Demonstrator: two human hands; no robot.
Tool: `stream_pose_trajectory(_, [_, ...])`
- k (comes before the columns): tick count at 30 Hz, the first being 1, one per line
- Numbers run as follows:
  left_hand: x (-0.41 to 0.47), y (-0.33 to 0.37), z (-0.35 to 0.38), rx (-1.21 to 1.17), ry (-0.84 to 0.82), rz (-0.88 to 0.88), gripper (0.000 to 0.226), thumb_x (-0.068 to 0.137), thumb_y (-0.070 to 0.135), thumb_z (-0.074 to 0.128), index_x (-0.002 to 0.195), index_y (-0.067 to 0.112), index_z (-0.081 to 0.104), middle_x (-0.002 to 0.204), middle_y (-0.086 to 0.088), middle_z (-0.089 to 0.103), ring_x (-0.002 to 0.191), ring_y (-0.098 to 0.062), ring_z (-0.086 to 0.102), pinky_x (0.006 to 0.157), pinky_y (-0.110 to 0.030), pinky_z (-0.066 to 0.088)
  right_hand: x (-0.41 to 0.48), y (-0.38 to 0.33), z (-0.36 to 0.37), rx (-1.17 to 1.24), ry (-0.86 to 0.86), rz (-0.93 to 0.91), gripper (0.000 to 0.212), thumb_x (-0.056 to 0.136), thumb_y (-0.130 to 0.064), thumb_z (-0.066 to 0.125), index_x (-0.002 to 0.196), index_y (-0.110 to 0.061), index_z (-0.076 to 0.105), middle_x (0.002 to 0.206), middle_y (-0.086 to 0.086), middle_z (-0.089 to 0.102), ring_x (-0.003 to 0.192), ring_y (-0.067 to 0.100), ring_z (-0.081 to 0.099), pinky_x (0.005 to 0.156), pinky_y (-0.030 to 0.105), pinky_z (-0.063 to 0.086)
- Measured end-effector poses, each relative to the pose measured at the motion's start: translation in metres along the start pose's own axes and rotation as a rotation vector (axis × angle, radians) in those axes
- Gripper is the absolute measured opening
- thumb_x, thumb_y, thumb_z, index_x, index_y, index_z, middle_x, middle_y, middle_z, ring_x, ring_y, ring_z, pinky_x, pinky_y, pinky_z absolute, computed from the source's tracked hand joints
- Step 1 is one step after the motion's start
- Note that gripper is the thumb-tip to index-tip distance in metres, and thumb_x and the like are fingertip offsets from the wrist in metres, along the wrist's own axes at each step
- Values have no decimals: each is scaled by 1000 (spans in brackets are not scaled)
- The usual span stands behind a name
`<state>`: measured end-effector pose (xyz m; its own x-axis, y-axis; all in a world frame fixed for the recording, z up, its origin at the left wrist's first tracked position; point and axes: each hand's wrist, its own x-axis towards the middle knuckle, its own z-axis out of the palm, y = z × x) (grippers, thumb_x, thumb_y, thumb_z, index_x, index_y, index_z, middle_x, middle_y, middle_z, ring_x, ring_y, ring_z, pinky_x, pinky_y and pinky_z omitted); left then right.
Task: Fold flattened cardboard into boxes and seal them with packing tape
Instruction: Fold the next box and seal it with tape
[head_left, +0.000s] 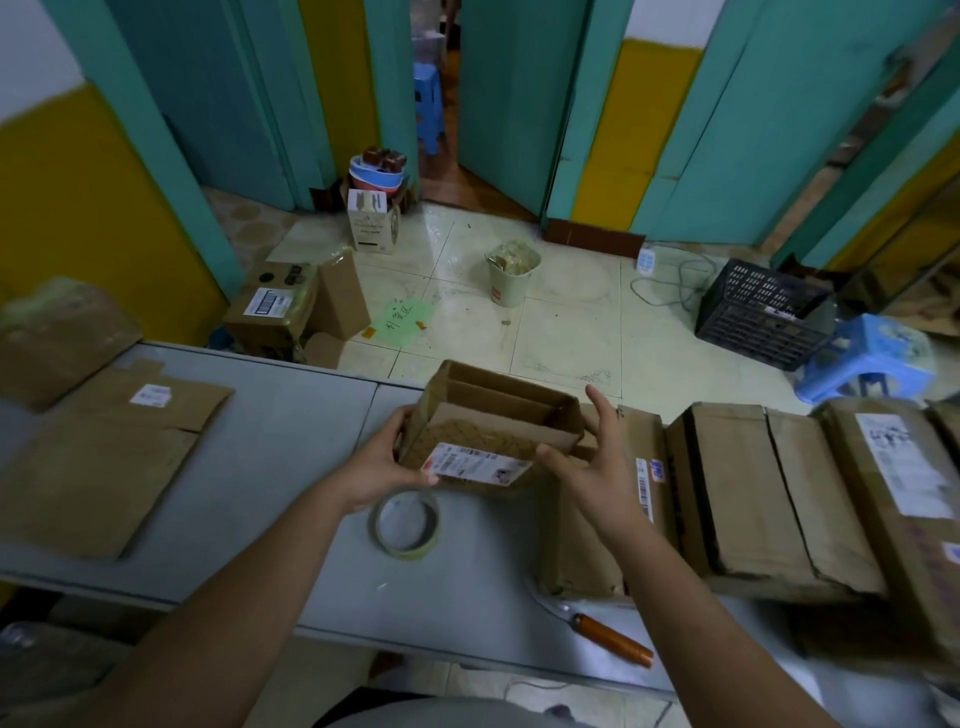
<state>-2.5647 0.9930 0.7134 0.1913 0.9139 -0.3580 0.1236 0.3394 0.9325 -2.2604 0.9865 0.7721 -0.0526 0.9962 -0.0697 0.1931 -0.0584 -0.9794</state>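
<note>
A small cardboard box (493, 421) with a white shipping label on its near flap is held above the grey table (291, 447). Its top flaps are partly folded inward. My left hand (382, 465) grips the box's left side, thumb under the label edge. My right hand (597, 452) is at the box's right corner with fingers spread and straight, the thumb touching the near flap. A roll of clear packing tape (405, 525) lies flat on the table just below the box.
Flattened cardboard (104, 457) lies on the table's left. Several flattened boxes (769, 493) are stacked on the right. A knife with an orange handle (608, 636) lies near the front edge. On the floor beyond: a bin (511, 275), black crate (763, 312), blue stool (867, 358).
</note>
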Motion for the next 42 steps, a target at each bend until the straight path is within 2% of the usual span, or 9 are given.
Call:
stream_pose_trajectory(4, [25, 5, -11, 119, -69, -16, 94, 72, -7, 92, 148, 26, 47, 138, -4, 67, 127, -20, 66, 99, -41, 62, 3, 0, 1, -318, -2, -17, 95, 87, -20, 84, 161, -38, 28, 154, -15, 42, 127, 2, 51, 85, 15, 57])
stream_pose_trajectory(10, [49, 7, -4, 254, -62, -146, 62, 70, -7, 92, 121, 20, 69, 116, -1, 78, 112, -16, 73, 100, -42, 61, -6, 2, 3, -538, -92, 106, 97, 85, -38, 84, 161, -38, 25, 146, -2, 36, 123, 18, 56, 100, 42, 60])
stream_pose_trajectory(13, [53, 2, 10, 338, -50, -153, 55, 75, -1, 92, 120, 19, 68, 116, 2, 75, 118, -19, 69, 99, -36, 58, -12, 4, 4, -626, -77, 107, 86, 81, -49, 85, 152, -34, 40, 132, -6, 39, 111, 11, 56, 96, 26, 57])
stream_pose_trajectory(17, [48, -3, 23, 287, 64, -42, 76, 88, 6, 84, 151, 27, 46, 125, 6, 64, 119, -13, 62, 100, -34, 54, -18, 8, 8, -649, -55, 93, 80, 80, -53, 84, 146, -33, 45, 125, -10, 39, 100, 6, 54, 86, 14, 49])
stream_pose_trajectory(24, [32, 26, 4, -255, 248, -81, 35, 110, 11, 50, 121, 29, 77, 117, 5, 79, 119, -17, 71, 80, -35, 64, -17, 19, 10, -580, -123, 94, 82, 84, -48, 83, 153, -33, 41, 131, -9, 37, 111, 8, 56, 103, 30, 56])
stream_pose_trajectory(29, [31, 33, -6, -140, 215, -180, 21, 103, 29, 69, 121, 18, 72, 124, -8, 73, 121, -25, 67, 89, -55, 64, -3, 21, -4, -486, -227, 117, 88, 86, -43, 82, 158, -42, 31, 141, -12, 35, 120, 13, 58, 98, 33, 60])
stream_pose_trajectory(32, [28, 31, -11, -127, 189, -219, 26, 95, 22, 80, 119, 18, 71, 122, -9, 74, 119, -28, 69, 86, -53, 65, -5, 23, -11, -354, -282, 105, 81, 91, -58, 72, 159, -46, 28, 142, -17, 37, 115, 7, 59, 84, 16, 58])
stream_pose_trajectory(37, [23, 31, -10, -106, 139, -222, 40, 93, 15, 82, 126, 33, 67, 129, -8, 68, 119, -27, 67, 80, -49, 67, -5, 27, -9, 14, -137, 229, 38, 110, -23, 49, 145, -33, 57, 134, 5, 64, 118, 22, 66, 99, 46, 59])
stream_pose_trajectory(42, [17, 34, -7, -118, 69, -129, 39, 103, 14, 69, 125, 46, 69, 138, -6, 58, 123, -28, 62, 74, -46, 66, -1, 23, -11, 94, -131, 225, 32, 104, -23, 62, 132, -37, 68, 122, 3, 72, 109, 24, 73, 91, 46, 63])
